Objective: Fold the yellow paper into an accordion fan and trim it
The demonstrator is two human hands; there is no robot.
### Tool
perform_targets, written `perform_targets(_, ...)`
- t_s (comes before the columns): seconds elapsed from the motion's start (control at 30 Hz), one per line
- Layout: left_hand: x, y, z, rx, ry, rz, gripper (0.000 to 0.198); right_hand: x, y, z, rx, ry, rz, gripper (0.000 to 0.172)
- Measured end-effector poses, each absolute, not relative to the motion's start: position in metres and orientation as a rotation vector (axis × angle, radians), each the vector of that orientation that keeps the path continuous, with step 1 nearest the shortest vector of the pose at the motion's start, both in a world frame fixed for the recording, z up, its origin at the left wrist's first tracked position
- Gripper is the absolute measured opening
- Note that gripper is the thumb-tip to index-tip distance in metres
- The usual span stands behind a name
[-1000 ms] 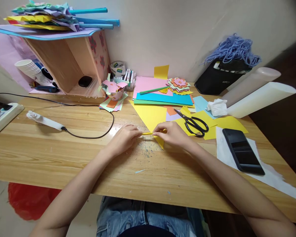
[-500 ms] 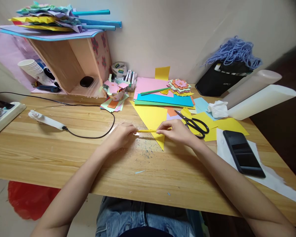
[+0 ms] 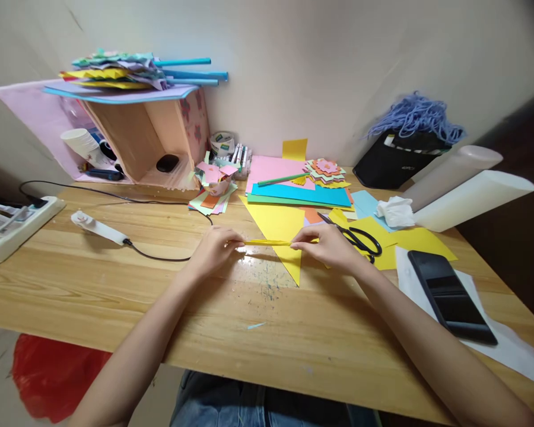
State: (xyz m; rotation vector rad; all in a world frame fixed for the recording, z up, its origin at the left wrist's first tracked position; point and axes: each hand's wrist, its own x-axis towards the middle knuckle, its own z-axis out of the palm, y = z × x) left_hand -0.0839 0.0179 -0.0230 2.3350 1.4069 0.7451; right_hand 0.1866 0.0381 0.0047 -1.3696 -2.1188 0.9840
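Between my hands a narrow folded strip of yellow paper [image 3: 267,242] is held level just above the table. My left hand [image 3: 217,246] pinches its left end, and my right hand [image 3: 324,242] grips the right end with thumb and fingertips. Behind and below the strip lies a yellow paper triangle [image 3: 273,219], one corner pointing toward me. Black-handled scissors [image 3: 360,237] rest just beyond my right hand on more yellow paper [image 3: 420,243]. The inner folds of the strip are too small to make out.
A glue gun [image 3: 98,228] with a black cord lies left, near a power strip [image 3: 24,228]. A phone [image 3: 451,296] rests on white paper at right. Toward the wall are blue sheets [image 3: 300,194], a layered paper flower [image 3: 324,170], a paper-scrap cup [image 3: 216,181] and a cardboard box [image 3: 193,127].
My hands have moved slightly apart, so more of the yellow strip shows between them. The camera view has shifted a little, with the table lower in the picture.
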Motion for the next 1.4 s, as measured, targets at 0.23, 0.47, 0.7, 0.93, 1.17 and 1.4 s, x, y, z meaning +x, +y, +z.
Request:
perform_targets(0.23,-0.085,0.015,-0.014,2.001,1.410,0.921,0.013,0.189,0.039,0.014,-1.424,-2.067,0.997,0.012)
perform_targets(0.47,-0.090,0.018,-0.005,1.511,1.301,1.235,0.025,0.198,0.046,0.010,-1.417,-1.959,1.118,0.022)
perform_targets(0.7,-0.073,0.014,-0.012,1.239,1.217,1.225,0.039,0.192,0.042,0.008,-1.353,-1.814,1.073,0.027)
perform_targets(0.93,-0.045,-0.007,-0.002,1.184,1.224,1.083,0.033,0.172,0.019,0.003,-1.125,-1.875,0.520,0.010)
perform_targets(1.17,-0.051,-0.007,0.004,1.171,1.270,1.148,0.031,0.168,0.013,0.005,-0.879,-1.958,0.152,0.010)
perform_targets(1.4,-0.052,-0.005,-0.002,1.181,1.272,1.180,0.028,0.173,0.013,0.003,-0.958,-2.011,0.160,0.011)
